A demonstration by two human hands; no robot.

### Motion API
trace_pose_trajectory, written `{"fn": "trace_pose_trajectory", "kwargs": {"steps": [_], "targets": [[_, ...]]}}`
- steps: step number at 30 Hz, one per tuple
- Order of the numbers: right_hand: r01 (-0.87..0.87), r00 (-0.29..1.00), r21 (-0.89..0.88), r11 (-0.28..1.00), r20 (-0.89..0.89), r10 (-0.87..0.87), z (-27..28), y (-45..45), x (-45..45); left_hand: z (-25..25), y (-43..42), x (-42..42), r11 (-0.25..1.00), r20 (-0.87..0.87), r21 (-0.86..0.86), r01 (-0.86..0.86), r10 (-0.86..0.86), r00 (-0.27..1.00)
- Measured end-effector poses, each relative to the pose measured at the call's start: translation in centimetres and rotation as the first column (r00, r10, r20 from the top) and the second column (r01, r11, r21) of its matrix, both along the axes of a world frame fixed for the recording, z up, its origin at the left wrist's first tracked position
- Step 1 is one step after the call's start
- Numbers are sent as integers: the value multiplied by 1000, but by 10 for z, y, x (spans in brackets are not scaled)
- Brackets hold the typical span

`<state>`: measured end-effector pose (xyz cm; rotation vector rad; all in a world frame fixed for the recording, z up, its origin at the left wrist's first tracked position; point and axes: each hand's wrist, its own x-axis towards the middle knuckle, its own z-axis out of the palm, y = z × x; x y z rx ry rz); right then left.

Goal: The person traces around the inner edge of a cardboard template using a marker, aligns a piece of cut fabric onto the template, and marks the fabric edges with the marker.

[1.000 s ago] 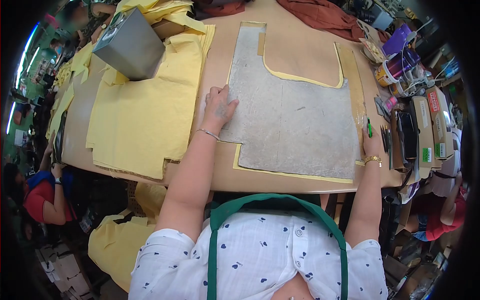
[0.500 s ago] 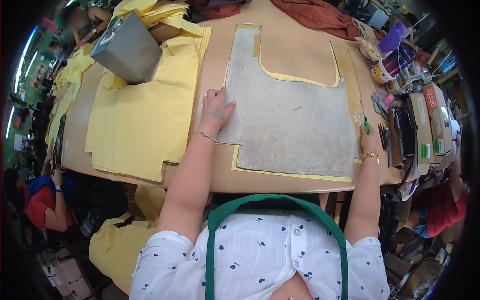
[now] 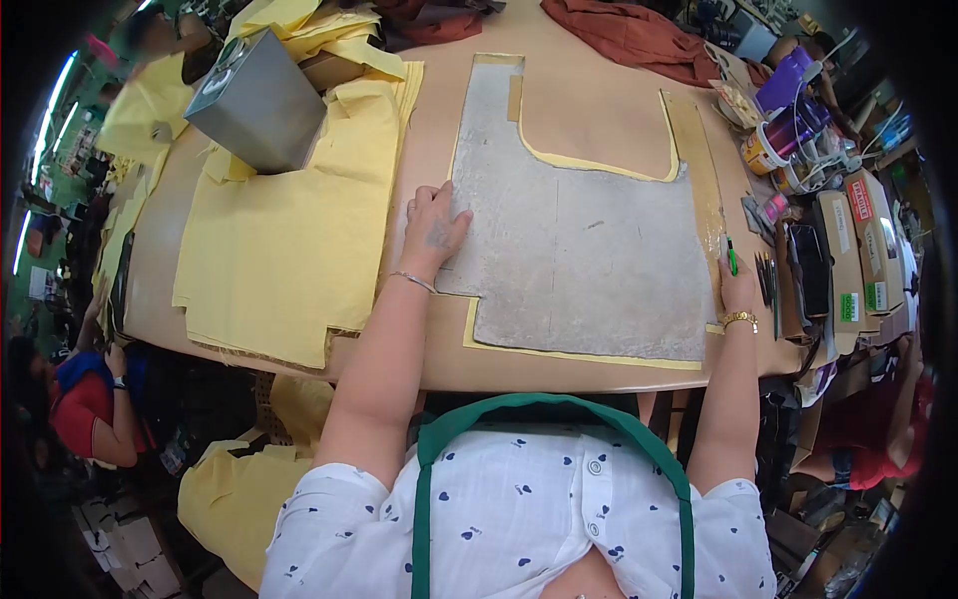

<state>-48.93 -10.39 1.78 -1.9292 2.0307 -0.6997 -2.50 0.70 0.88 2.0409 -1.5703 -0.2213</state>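
A flat grey template [image 3: 589, 250] lies on the table over a yellow piece [image 3: 579, 355] that shows along its edges. My left hand [image 3: 436, 228] rests on the left edge of the template, fingers apart and holding nothing. At the template's right edge, my right hand [image 3: 737, 285] has its fingers closed on a green pen [image 3: 731, 257]. A tan strip [image 3: 696, 170] runs along the template's right side.
Stacked yellow cloth [image 3: 289, 250] and a metal block [image 3: 261, 105] are on the left. Reddish-brown cloth [image 3: 629, 38] lies at the back. Several pencils [image 3: 766, 285], long boxes [image 3: 850, 250] and a purple container [image 3: 788, 80] stand right. Co-workers [image 3: 100, 409] are at the sides.
Both of my hands keep their places on the template. At the upper left, a co-worker has lifted a yellow piece. The whole view has shifted slightly.
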Motion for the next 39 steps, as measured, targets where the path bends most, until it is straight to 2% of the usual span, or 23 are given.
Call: {"fn": "trace_pose_trajectory", "kwargs": {"steps": [17, 26, 29, 39], "targets": [[-50, 999, 72, 996, 19, 49, 4, 1, -9, -1, 0, 2, 999, -40, -39, -14, 13, 999], [-67, 997, 1, 998, 36, 67, -6, -2, -14, 0, 1, 3, 1000, -45, -28, 3, -4, 999], [-53, 999, 22, 998, -2, 53, 4, 3, -7, -1, 0, 3, 999, -36, -37, 7, -9, 999], [25, 999, 26, 999, 45, -26, -7, -3, -6, 3, 2, 1, 1000, -34, -29, 10, -11, 999]]}}
